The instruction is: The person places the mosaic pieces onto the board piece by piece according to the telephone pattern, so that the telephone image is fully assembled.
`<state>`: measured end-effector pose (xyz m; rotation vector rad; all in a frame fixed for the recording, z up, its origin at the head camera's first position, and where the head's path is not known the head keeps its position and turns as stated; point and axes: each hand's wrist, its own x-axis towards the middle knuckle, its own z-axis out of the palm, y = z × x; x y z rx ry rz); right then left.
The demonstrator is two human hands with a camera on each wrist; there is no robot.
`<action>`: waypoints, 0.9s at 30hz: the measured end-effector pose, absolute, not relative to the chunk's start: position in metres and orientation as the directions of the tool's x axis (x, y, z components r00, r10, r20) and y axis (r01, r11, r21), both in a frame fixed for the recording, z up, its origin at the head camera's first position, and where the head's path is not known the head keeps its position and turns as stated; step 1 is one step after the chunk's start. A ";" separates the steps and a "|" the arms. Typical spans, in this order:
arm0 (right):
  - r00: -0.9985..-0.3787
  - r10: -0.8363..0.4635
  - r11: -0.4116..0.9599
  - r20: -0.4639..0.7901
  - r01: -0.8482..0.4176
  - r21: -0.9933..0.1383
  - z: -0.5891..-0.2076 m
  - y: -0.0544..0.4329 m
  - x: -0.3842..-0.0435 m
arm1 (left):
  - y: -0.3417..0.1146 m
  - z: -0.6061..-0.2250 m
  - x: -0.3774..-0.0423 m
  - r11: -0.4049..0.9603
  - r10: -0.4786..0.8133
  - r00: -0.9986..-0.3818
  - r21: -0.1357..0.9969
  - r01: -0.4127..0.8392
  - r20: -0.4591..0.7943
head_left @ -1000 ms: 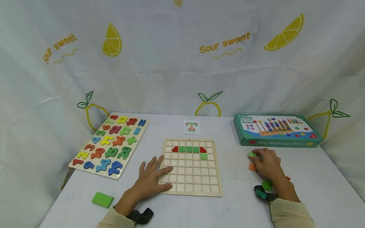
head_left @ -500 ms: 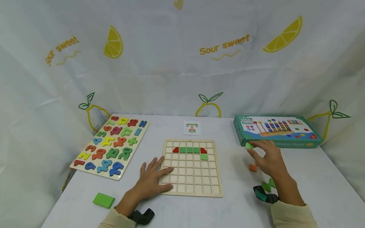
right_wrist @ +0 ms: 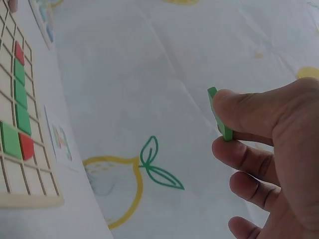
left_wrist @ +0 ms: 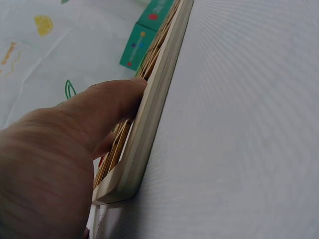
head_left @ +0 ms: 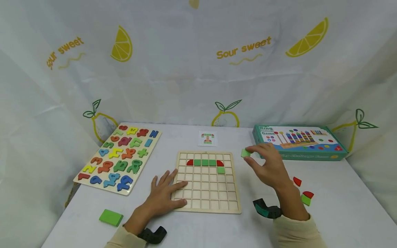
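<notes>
My left sleeve [head_left: 127, 239] and right sleeve [head_left: 298, 233] are beige; a black curved bracket [head_left: 154, 236] juts beside the left, a black-and-teal bracket [head_left: 267, 210] beside the right.

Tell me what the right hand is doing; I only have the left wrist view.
Observer: The right hand pinches a green tile, just right of the board in the head view.
Operator: What's laid on the board?
Observer: A row of red, green, green, green, red pieces, with one green square under its right end.
Operator: Any loose pieces?
Observer: At least two red wedges and a green piece, in front of the game box.
</notes>
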<state>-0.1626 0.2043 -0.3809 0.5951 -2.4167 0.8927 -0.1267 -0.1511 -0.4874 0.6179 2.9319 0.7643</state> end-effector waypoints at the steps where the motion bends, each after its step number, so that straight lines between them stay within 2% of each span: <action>1: -0.779 -0.234 0.679 0.581 -0.559 -0.476 -0.380 0.199 -0.163 | -0.151 -0.487 -0.126 0.798 0.390 -0.919 0.479 0.366 0.052; 6: -0.747 -0.281 0.612 0.602 -0.623 -0.488 -0.381 0.173 -0.169 | -0.150 -0.486 -0.126 0.795 0.390 -0.919 0.481 0.369 0.059; 11: -0.740 -0.327 0.546 0.587 -0.655 -0.521 -0.391 0.145 -0.176 | -0.148 -0.487 -0.126 0.799 0.389 -0.919 0.473 0.371 0.063; 21: -0.762 -0.404 0.502 0.506 -0.647 -0.574 -0.420 0.098 -0.189 | -0.150 -0.488 -0.126 0.799 0.393 -0.915 0.461 0.387 0.086; 27: -0.783 -0.434 0.526 0.445 -0.622 -0.580 -0.434 0.075 -0.199 | -0.151 -0.488 -0.126 0.804 0.395 -0.915 0.451 0.389 0.084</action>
